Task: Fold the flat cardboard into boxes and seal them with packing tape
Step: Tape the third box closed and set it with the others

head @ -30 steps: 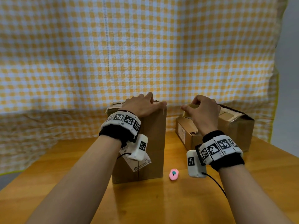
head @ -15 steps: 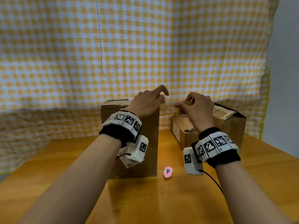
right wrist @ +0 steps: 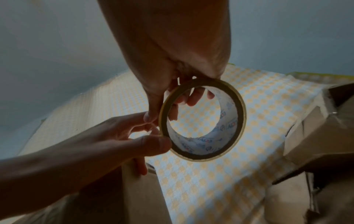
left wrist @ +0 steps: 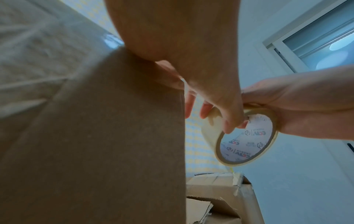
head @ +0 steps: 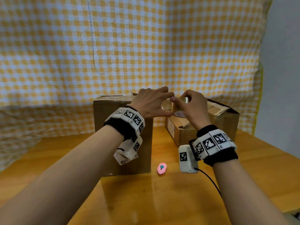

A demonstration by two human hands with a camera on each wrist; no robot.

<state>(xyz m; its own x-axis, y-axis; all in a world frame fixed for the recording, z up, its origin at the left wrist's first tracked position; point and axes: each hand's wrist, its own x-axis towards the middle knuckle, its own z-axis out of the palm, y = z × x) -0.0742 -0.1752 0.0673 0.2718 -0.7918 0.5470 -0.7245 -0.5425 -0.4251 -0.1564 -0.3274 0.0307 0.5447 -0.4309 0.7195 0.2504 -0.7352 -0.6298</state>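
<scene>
From the head view, a tall closed cardboard box (head: 123, 135) stands on the wooden counter (head: 162, 200) beside a lower box (head: 215, 120) with loose taped flaps, its contents unseen, while the right hand (head: 193, 108) grips a tape roll (head: 180, 104) above the gap between them. From the left wrist, the left hand (left wrist: 191, 68) pinches the roll's thin rim. From the right wrist, right fingers (right wrist: 193, 95) curl through the printed core.
</scene>
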